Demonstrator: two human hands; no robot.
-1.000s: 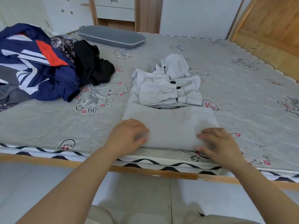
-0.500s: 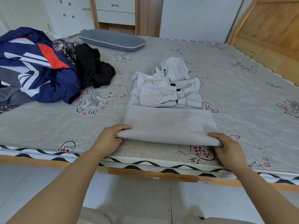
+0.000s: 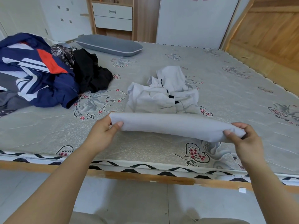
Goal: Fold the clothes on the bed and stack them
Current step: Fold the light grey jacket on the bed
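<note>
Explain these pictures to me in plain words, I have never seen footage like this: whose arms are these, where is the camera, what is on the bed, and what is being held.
There is no machine here. A person wears a wide-angle camera on the head, so you look down along their own two bare arms. The left hand and right hand each grip one end of the near edge of a light grey hoodie, fingers curled round the cloth, lifting that edge off the bed to fold it over. The hoodie's hood and folded sleeves lie flat beyond the lifted part. To the left is a pile of unfolded clothes: a navy jacket with white and orange patches, and a black garment beside it. A grey pillow lies at the far end.
</note>
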